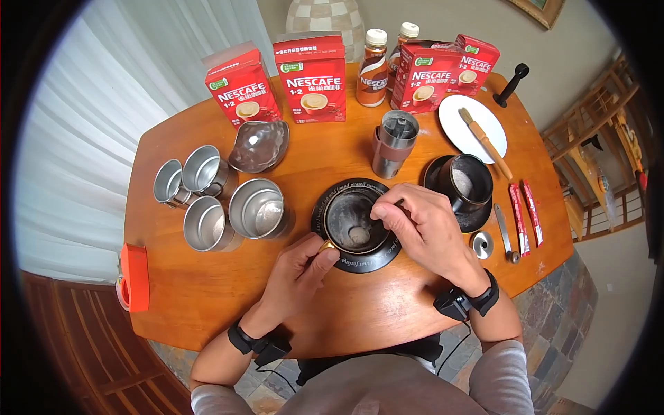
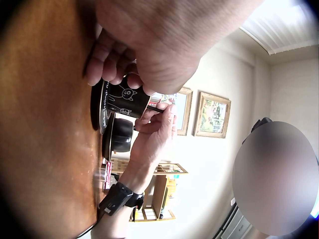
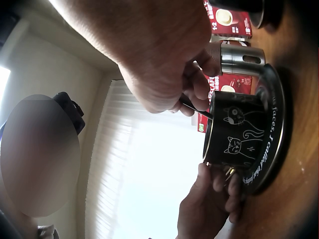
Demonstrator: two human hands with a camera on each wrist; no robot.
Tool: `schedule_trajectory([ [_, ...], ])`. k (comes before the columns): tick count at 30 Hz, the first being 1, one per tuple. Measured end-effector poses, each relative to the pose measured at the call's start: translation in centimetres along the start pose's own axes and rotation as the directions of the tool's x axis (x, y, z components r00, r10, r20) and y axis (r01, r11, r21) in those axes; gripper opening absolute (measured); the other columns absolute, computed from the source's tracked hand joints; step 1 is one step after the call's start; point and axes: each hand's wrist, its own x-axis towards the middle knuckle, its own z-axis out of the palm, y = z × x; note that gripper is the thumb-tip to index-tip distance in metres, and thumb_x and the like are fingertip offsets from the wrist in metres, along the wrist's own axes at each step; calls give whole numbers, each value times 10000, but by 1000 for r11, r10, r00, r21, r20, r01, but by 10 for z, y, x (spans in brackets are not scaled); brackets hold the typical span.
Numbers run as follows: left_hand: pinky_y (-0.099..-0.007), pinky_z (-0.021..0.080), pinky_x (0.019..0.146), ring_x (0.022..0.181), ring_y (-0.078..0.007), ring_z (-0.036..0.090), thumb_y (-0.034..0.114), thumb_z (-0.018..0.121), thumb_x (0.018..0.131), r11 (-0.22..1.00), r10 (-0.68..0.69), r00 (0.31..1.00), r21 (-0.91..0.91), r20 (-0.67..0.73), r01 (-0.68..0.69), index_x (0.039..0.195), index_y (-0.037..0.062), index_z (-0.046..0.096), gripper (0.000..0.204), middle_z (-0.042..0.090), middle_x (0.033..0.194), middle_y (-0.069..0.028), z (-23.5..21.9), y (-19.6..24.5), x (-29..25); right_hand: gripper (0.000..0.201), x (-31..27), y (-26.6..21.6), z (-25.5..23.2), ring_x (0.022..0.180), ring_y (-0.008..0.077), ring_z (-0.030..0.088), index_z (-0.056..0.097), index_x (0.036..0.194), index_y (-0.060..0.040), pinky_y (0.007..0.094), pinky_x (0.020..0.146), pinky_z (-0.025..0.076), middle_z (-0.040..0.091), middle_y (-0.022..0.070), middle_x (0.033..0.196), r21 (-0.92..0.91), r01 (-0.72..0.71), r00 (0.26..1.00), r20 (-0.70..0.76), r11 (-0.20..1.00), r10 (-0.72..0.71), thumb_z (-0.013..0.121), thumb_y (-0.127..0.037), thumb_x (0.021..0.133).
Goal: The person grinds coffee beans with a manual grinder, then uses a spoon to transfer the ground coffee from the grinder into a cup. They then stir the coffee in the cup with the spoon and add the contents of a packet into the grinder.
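Left hand: the left hand point(image 1: 297, 273) pinches the gold handle point(image 1: 328, 246) of the black cup between thumb and fingers.
Right hand: the right hand point(image 1: 432, 225) is above the rim, its fingers closed on a thin dark stirrer point(image 3: 203, 112) that slants down into the same cup.
Cup in work: the black cup point(image 3: 237, 130), drawn with white cats, stands upright on a black saucer point(image 1: 370, 264) with white lettering — near the middle of the wooden table point(image 1: 346, 321). A pale substance point(image 1: 358, 236) shows at its bottom.
Cup to the right: a 2nd black cup point(image 1: 484, 180) sits on its own dark saucer point(image 1: 474, 223), pale matter inside.
Metal mugs: 4 of them point(image 1: 256, 200), grouped on the left, near a glossy brown dish point(image 1: 259, 146).
Grinder: a steel cylinder point(image 1: 394, 150) with a brown band, upright beyond the black cup in work.
Nescafé row: 4 red boxes point(image 1: 311, 86) along the far side, with 2 brown bottles point(image 1: 373, 69) between the pairs.
Plate: a white plate point(image 1: 453, 121) bears the bristle end of a wooden-handled brush point(image 1: 490, 144) — its handle passes over the rim.
Right edge: 2 red sticks point(image 1: 519, 220), a slim metal tool point(image 1: 503, 230) and a metal disc point(image 1: 482, 245).
Left edge: an orange-red object point(image 1: 137, 278).
Wrists: a black band point(image 1: 484, 297) on each.
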Motion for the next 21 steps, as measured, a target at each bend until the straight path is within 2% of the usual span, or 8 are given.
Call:
schedule_trajectory([
  [21,-258,476,551,664,-82,531,239,628,1093,1000,-14,1000,-2,3,14,987,-15,649,276,512,841,-18,0,1,0,163,0,0,0,729,377,668,670,955,0,426,645,521,661,171,792,-14,19,1000,-8,1000,-19,699,-150,1010],
])
